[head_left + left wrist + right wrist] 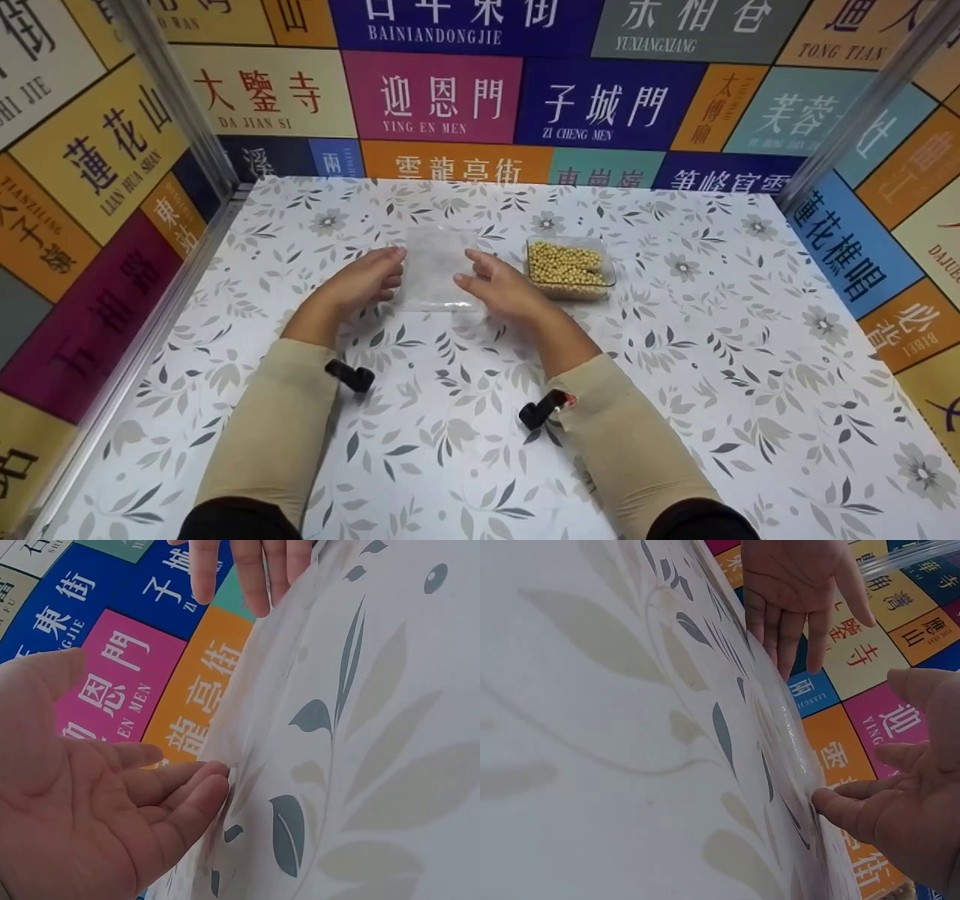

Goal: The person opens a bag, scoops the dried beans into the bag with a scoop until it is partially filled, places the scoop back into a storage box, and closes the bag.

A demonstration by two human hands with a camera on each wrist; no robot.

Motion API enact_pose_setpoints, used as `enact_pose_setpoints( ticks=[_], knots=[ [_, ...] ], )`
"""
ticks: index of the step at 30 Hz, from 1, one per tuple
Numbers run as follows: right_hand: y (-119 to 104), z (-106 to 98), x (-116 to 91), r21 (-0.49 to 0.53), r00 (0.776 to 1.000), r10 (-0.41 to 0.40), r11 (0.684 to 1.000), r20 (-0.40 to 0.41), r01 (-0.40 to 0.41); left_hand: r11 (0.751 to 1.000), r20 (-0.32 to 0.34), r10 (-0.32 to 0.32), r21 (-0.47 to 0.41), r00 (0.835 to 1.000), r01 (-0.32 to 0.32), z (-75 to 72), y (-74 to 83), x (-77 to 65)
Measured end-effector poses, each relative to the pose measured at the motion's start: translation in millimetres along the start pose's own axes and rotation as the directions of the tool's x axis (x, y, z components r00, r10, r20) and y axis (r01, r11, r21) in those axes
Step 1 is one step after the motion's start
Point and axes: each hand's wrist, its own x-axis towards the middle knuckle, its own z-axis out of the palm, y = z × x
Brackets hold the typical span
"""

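Note:
A clear, flat plastic bag (pixel 439 266) lies on the patterned tabletop between the two hands. At its left edge is my left hand (pixel 364 279), palm turned inward and fingers relaxed; in the left wrist view its fingertips (pixel 217 772) come right to the bag's edge. My right hand (pixel 504 286) is on the opposite side, thumb and index finger apart and reaching over the bag's right edge. Its lower fingertips (pixel 825 799) meet the bag's side in the right wrist view. Neither hand grips anything.
Just right of my right hand stands a clear rectangular container (pixel 574 292) holding yellow soybeans (pixel 562 262). The white tabletop (pixel 450 450) has a leaf and flower print. Colourful sign-printed panels (pixel 442 94) close off the back and both sides.

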Motion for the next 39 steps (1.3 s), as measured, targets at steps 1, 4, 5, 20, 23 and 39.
enact_pose_setpoints(
  ticks=[1,4,5,20,23,39],
  knots=[
    [0.0,-0.1,0.5,0.028,1.0,0.012,1.0,-0.006,-0.011,1.0,-0.011,-0.008,0.005,1.0,0.008,0.3,0.1,0.2],
    [-0.7,0.5,2.0,0.122,0.999,0.036,0.992,-0.025,-0.033,0.999,-0.047,-0.024,0.047,0.999,0.026,0.0,-0.7,0.8],
    [-0.9,0.8,2.6,0.161,0.999,0.042,0.986,-0.029,-0.037,0.997,-0.059,-0.027,0.065,0.998,0.031,-0.3,-1.2,1.2],
    [-14.7,0.6,-1.9,0.347,0.985,0.065,0.938,-0.162,-0.005,0.995,-0.19,0.091,0.06,0.978,-0.081,-2.6,-1.8,5.4],
    [-16.9,1.2,-2.2,0.366,0.973,0.066,0.93,-0.219,0.02,0.997,-0.21,0.077,0.023,0.975,-0.074,-1.8,0.4,5.0],
    [-16.2,-7.8,-13.9,0.325,0.889,0.012,0.933,-0.457,0.155,0.981,-0.355,0.192,0.041,0.915,-0.19,17.2,16.6,-0.8]
  ],
)
